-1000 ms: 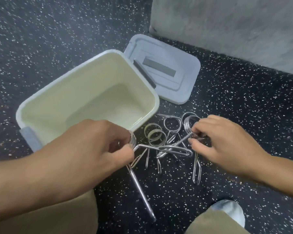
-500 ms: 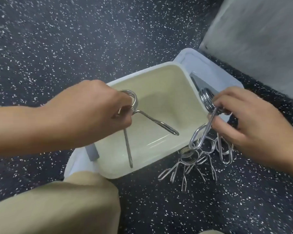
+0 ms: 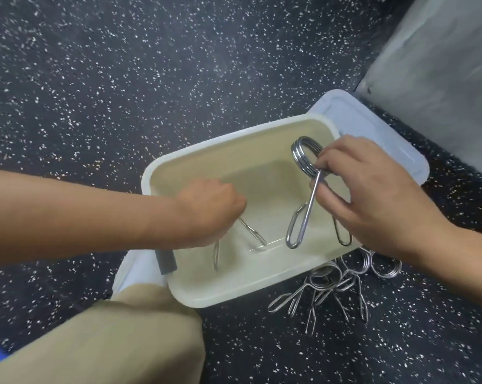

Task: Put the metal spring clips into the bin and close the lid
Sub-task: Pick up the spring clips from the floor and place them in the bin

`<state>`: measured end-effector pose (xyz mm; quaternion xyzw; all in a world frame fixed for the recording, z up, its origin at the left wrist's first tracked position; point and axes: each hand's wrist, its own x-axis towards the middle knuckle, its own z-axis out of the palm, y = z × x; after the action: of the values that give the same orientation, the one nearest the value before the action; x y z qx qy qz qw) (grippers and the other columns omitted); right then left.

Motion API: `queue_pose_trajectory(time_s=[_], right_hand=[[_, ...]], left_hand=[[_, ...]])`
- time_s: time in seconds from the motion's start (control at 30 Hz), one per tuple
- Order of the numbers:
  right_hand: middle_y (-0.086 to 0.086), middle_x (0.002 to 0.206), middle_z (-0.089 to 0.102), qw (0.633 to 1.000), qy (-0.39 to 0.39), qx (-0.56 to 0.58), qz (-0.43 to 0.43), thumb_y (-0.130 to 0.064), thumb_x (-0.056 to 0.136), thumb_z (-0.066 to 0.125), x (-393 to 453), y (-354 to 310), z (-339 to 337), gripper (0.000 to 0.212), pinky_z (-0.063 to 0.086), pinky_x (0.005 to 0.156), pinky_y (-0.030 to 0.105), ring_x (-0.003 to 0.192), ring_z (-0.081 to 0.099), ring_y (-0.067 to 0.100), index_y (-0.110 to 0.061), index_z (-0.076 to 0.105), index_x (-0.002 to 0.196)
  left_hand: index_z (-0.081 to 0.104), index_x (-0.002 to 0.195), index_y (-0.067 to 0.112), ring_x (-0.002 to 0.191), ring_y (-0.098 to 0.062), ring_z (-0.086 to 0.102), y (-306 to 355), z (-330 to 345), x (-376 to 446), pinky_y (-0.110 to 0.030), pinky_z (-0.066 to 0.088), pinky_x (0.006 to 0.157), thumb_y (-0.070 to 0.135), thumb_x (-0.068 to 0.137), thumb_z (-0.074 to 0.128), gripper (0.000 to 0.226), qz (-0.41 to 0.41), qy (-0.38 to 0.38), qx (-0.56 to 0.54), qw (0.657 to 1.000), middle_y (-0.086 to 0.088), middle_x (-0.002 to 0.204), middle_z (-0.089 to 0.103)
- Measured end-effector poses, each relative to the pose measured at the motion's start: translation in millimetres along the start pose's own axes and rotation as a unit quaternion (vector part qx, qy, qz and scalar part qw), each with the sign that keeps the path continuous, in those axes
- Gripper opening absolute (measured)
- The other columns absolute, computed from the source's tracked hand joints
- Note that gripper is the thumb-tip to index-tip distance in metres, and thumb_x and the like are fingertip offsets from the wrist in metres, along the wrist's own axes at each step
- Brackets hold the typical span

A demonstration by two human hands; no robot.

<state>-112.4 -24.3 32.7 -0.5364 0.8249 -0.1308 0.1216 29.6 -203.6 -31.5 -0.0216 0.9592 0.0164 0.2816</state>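
Cream bin, silver clips, black white-speckled floor, seemingly pale-blue lid.

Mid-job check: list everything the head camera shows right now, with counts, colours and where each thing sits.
bin: one, cream inside with white rim, on the floor at centre, open.
lid: one, pale blue-white, lying on the floor behind the bin's far right corner.
held spring clips: two, silver; one in the right hand over the bin, one in the left hand down inside it.
loose spring clips: a tangled silver pile, count unclear, on the floor right of the bin.
floor: black, white-speckled.
wall: grey, upper right.
left hand: closed on its clip.
right hand: pinching its clip.
knee: tan trousers, lower left.
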Motion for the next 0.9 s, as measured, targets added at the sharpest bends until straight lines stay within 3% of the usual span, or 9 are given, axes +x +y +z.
queue_pose_trajectory(time_s=[0.13, 0.23, 0.33, 0.4, 0.5, 0.6, 0.77, 0.9], right_hand=[[0.006, 0.100, 0.060, 1.000, 0.003, -0.007, -0.020, -0.023, 0.091, 0.058, 3, -1, 9, 0.019, 0.045, 0.077, 0.038, 0.092, 0.054, 0.027, -0.007, 0.065, 0.098], [0.006, 0.099, 0.061, 0.999, 0.001, -0.011, -0.038, -0.023, 0.091, 0.057, 4, 0, 14, 0.020, 0.044, 0.077, 0.037, 0.093, 0.054, 0.026, -0.007, 0.066, 0.098], [0.005, 0.098, 0.061, 0.999, -0.003, 0.003, -0.035, -0.024, 0.090, 0.057, 2, 1, 16, 0.020, 0.045, 0.075, 0.039, 0.095, 0.052, 0.025, -0.007, 0.067, 0.096], [0.005, 0.097, 0.061, 0.999, -0.009, 0.006, -0.037, -0.020, 0.089, 0.062, 1, 1, 18, 0.015, 0.049, 0.072, 0.043, 0.095, 0.053, 0.026, -0.007, 0.067, 0.094], [0.005, 0.096, 0.062, 0.999, -0.013, 0.003, -0.044, -0.014, 0.089, 0.068, 3, 5, 23, 0.009, 0.052, 0.070, 0.043, 0.094, 0.055, 0.027, -0.007, 0.069, 0.095], [0.005, 0.095, 0.062, 0.998, -0.020, -0.004, -0.053, -0.013, 0.090, 0.068, 7, 7, 26, 0.008, 0.052, 0.067, 0.043, 0.093, 0.055, 0.027, -0.008, 0.070, 0.095], [0.003, 0.092, 0.059, 0.997, -0.043, -0.039, -0.055, -0.004, 0.088, 0.067, 16, 11, 37, 0.006, 0.051, 0.067, 0.044, 0.091, 0.053, 0.027, -0.009, 0.068, 0.091], [0.005, 0.087, 0.059, 0.985, -0.095, -0.121, -0.073, 0.003, 0.082, 0.067, 29, 10, 53, 0.010, 0.049, 0.060, 0.041, 0.084, 0.052, 0.029, -0.007, 0.066, 0.079]], left_hand=[[0.033, 0.066, 0.011, 0.076, -0.034, 0.058, 2, 9, 5, -0.032, 0.036, 0.060, 0.004, 0.093, 0.046, 0.031, 0.006, -0.032, 0.029, 0.999, -0.012, 0.100, 0.069], [0.046, 0.080, 0.017, 0.092, -0.034, 0.070, 3, 6, 6, -0.032, 0.038, 0.062, 0.002, 0.092, 0.048, 0.019, 0.017, -0.054, 0.063, 0.996, -0.011, 0.105, 0.072], [0.048, 0.082, 0.018, 0.095, -0.034, 0.071, 5, 4, 6, -0.032, 0.041, 0.063, -0.002, 0.090, 0.048, 0.022, 0.014, -0.065, 0.072, 0.995, -0.009, 0.105, 0.072], [0.045, 0.079, 0.016, 0.088, -0.033, 0.070, 5, 4, 5, -0.032, 0.042, 0.063, -0.001, 0.090, 0.048, 0.020, 0.004, -0.070, 0.071, 0.995, -0.008, 0.102, 0.072], [0.040, 0.076, 0.016, 0.072, -0.030, 0.052, 3, 3, 4, -0.032, 0.043, 0.063, 0.012, 0.098, 0.047, 0.023, -0.014, -0.056, 0.053, 0.997, -0.008, 0.099, 0.071], [0.046, 0.082, 0.015, 0.072, -0.031, 0.047, 2, -6, -4, -0.032, 0.040, 0.064, 0.029, 0.103, 0.042, 0.025, -0.019, -0.025, 0.012, 0.999, -0.011, 0.096, 0.070], [0.052, 0.077, 0.012, 0.062, -0.033, 0.050, -3, -17, -36, -0.032, 0.033, 0.055, 0.048, 0.100, 0.034, 0.046, -0.009, 0.094, -0.055, 0.994, -0.003, 0.062, 0.054], [0.044, 0.064, 0.018, 0.048, -0.029, 0.048, -7, -17, -61, -0.032, 0.028, 0.045, 0.051, 0.094, 0.030, 0.047, 0.007, 0.159, -0.119, 0.980, -0.001, 0.047, 0.043]])
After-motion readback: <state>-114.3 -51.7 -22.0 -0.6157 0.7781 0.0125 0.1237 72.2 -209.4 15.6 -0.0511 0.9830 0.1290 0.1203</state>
